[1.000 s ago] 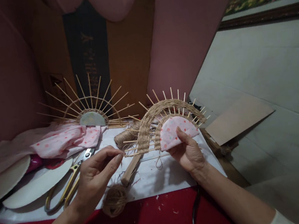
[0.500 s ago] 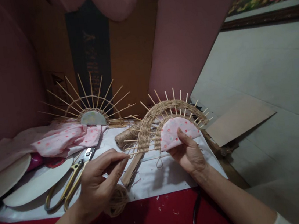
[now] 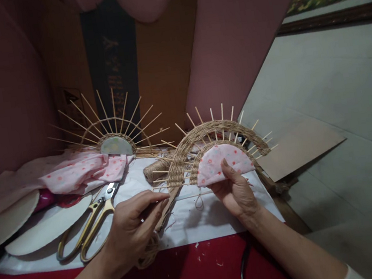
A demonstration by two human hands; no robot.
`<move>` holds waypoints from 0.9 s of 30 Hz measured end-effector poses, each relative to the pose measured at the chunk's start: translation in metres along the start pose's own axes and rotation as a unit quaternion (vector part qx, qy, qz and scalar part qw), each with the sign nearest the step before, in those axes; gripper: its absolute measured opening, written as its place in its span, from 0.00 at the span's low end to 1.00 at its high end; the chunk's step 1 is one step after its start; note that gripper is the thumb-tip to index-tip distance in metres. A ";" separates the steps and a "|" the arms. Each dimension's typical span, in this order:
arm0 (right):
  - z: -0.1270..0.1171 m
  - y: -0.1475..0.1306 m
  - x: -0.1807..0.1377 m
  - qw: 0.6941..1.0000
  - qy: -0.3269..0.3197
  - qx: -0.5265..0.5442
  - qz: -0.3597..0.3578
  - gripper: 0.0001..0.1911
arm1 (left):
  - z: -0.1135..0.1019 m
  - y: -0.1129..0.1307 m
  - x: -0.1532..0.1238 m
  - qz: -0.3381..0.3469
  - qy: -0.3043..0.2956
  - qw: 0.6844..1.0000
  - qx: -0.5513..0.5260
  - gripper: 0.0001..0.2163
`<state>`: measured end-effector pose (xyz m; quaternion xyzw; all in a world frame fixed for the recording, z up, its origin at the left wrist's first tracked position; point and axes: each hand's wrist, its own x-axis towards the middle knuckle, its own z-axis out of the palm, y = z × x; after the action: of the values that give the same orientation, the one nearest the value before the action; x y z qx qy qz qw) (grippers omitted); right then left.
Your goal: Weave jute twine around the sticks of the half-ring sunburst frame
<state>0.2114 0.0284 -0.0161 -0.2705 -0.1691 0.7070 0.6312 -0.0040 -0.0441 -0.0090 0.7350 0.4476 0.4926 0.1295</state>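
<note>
My right hand (image 3: 237,192) grips the pink dotted fabric centre of a half-round woven fan piece (image 3: 208,148), holding it upright above the white sheet (image 3: 198,223). Jute twine is woven in an arch through its thin wooden spokes. My left hand (image 3: 132,228) is pinched closed on the jute strand near the lowest left spokes, about level with the piece's bottom edge. A ball of jute twine (image 3: 149,255) lies just under my left wrist. A wooden handle (image 3: 168,206) lies on the sheet between my hands.
Gold-handled scissors (image 3: 87,227) lie left of my left hand. Behind them are pink dotted fabric (image 3: 79,170), white half-round cards (image 3: 45,224), a second spoked fan frame (image 3: 112,136) and a twine spool (image 3: 154,169). A cardboard piece (image 3: 301,146) lies at right. Red cloth (image 3: 191,277) covers the near edge.
My left hand has dropped lower and moved right toward the piece's bottom spokes, drawing the strand along. My right hand has tilted the woven piece slightly up and to the right.
</note>
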 end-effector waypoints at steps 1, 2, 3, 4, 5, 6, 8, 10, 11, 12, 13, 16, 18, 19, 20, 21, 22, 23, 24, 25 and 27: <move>0.000 0.000 0.000 1.000 0.002 0.001 0.001 0.17 | 0.000 0.000 0.000 -0.008 -0.002 1.000 -0.001 0.07; -0.001 0.000 0.001 1.000 0.004 0.002 0.001 0.17 | 0.000 -0.001 -0.001 -0.016 -0.004 1.000 -0.003 0.07; -0.001 0.000 0.001 1.000 0.006 0.004 0.000 0.17 | 0.000 -0.001 -0.001 -0.020 -0.005 1.000 -0.006 0.06; -0.001 0.000 0.001 1.000 0.008 0.005 0.000 0.17 | 0.000 -0.001 -0.002 -0.022 -0.004 1.000 -0.010 0.06; -0.001 0.000 0.001 1.000 0.010 0.006 -0.001 0.17 | 0.000 -0.001 -0.002 -0.023 -0.003 1.000 -0.013 0.06; -0.001 0.000 0.001 1.000 0.011 0.005 -0.003 0.17 | 0.000 -0.002 -0.002 -0.025 -0.002 1.000 -0.014 0.06; -0.001 0.000 0.001 1.000 0.012 0.005 -0.003 0.17 | 0.000 -0.002 -0.002 -0.026 0.005 1.000 -0.010 0.06; 0.000 0.000 0.001 1.000 0.007 0.003 -0.001 0.17 | -0.001 -0.003 -0.002 -0.026 0.010 1.000 0.002 0.06; 0.000 -0.001 0.001 1.000 0.004 0.002 -0.001 0.17 | -0.001 -0.004 -0.003 -0.023 0.013 1.000 0.007 0.06; 0.000 -0.001 0.001 1.000 0.000 0.000 -0.001 0.16 | -0.001 -0.004 -0.002 -0.020 0.016 1.000 0.013 0.06; -0.001 -0.001 0.001 1.000 -0.003 -0.001 -0.002 0.16 | -0.001 -0.005 -0.002 -0.016 0.016 1.000 0.017 0.06; -0.002 -0.001 0.003 1.000 -0.007 -0.003 -0.003 0.15 | -0.001 -0.005 -0.001 -0.002 0.019 1.000 0.017 0.07; -0.002 0.000 0.003 1.000 -0.006 -0.002 -0.005 0.15 | -0.001 -0.004 0.000 0.006 0.021 1.000 0.010 0.07; -0.003 0.000 0.003 1.000 -0.006 -0.002 -0.005 0.15 | -0.001 -0.004 0.001 0.008 0.021 1.000 0.008 0.07; -0.003 0.000 0.003 1.000 -0.006 -0.002 -0.006 0.15 | -0.002 -0.004 0.001 0.010 0.019 1.000 0.007 0.07; -0.003 0.000 0.003 1.000 -0.006 -0.002 -0.007 0.15 | -0.002 -0.004 0.001 0.012 0.018 1.000 0.008 0.07; -0.003 0.000 0.002 1.000 -0.006 -0.003 -0.006 0.15 | -0.002 -0.003 0.001 0.015 0.016 1.000 0.010 0.07; -0.003 0.000 0.002 1.000 -0.006 -0.005 -0.005 0.14 | -0.002 -0.004 0.001 0.020 0.016 1.000 0.014 0.07; -0.003 0.000 0.002 1.000 -0.007 -0.007 -0.004 0.14 | -0.002 -0.004 0.001 0.024 0.016 0.999 0.020 0.07; -0.003 0.000 0.002 1.000 -0.008 -0.009 -0.002 0.14 | -0.003 -0.004 0.001 0.029 0.016 0.999 0.025 0.07; -0.003 -0.001 0.002 1.000 -0.008 -0.014 0.002 0.14 | -0.003 -0.004 0.000 0.036 0.014 0.999 0.035 0.07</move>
<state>0.2137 0.0301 -0.0187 -0.2743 -0.1835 0.7077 0.6247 -0.0085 -0.0426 -0.0096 0.7478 0.4392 0.4916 0.0796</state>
